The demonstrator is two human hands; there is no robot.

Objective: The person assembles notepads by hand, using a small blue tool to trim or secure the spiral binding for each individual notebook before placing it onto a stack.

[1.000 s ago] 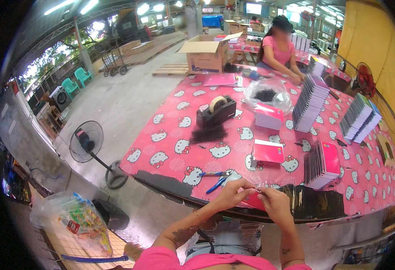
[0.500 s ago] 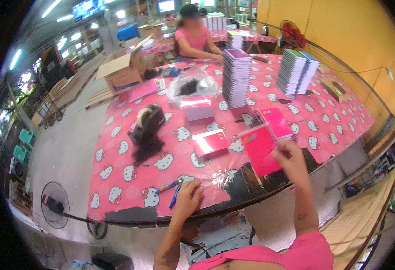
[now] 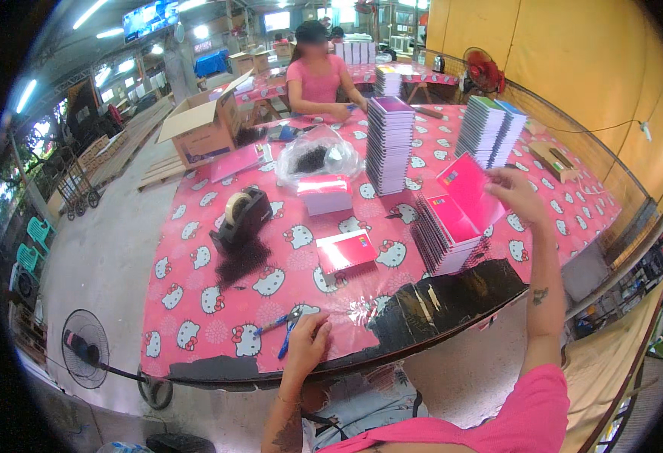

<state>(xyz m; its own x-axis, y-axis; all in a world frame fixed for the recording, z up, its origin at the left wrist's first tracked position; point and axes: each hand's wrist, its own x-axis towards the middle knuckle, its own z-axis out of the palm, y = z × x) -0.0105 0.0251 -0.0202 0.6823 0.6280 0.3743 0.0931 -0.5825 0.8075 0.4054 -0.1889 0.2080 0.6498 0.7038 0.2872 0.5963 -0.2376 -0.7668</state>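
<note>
Over the patterned table (image 3: 180, 260), just behind a coil-bound stack (image 3: 456, 219), we hold a pink notebook (image 3: 471, 192), its long axis slanting far-left, labelled end foremost. Our right hand (image 3: 516, 195) grips its edge; whether our half-curled left hand (image 3: 309, 346) holds anything, we cannot tell. The colourful label (image 3: 450, 177) is illegible.

From afar I'm counting the wearer's two hands (image 3: 519, 196), one held pink notebook (image 3: 465, 183) — and, on the desk (image 3: 217, 332), one tape dispenser (image 3: 242, 224), one clear plastic bag (image 3: 343, 161); beyond, two green chairs (image 3: 41, 232).
</note>
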